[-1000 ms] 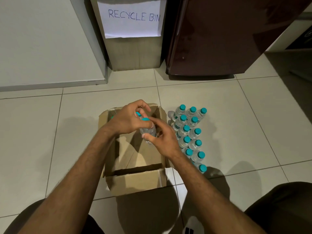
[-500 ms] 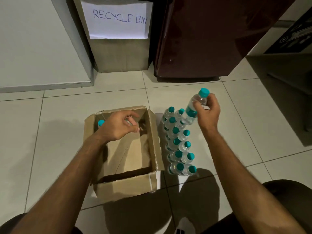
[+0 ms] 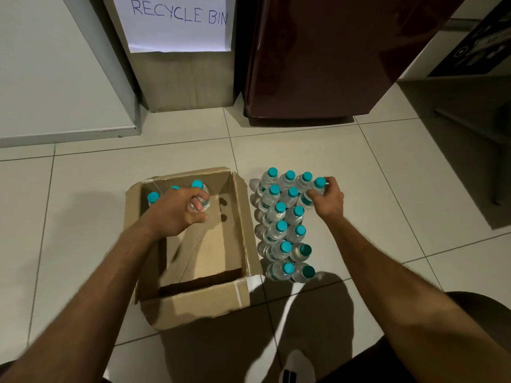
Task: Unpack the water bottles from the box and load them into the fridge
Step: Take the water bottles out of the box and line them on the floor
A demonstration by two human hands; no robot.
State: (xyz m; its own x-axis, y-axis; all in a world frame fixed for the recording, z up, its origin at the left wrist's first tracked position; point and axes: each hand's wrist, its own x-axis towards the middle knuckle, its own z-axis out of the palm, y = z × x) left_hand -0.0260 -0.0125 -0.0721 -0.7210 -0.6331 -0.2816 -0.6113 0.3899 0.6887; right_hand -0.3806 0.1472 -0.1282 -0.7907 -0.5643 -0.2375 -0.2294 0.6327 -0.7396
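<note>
Both bare forearms reach up from the bottom corners of the frame toward its middle. The left hand (image 3: 177,210), left of center, is palm down with fingers curled in a grip. The right hand (image 3: 327,199), right of center, is palm down too, its fingers (image 3: 313,193) pinching inward.

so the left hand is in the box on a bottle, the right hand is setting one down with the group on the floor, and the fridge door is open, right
Not quite: the fridge door is closed, as the head view shows. The rest holds: the left hand is in the box with its grip on a bottle, and the right hand holds a bottle at the far right corner of the group on the floor.
</note>
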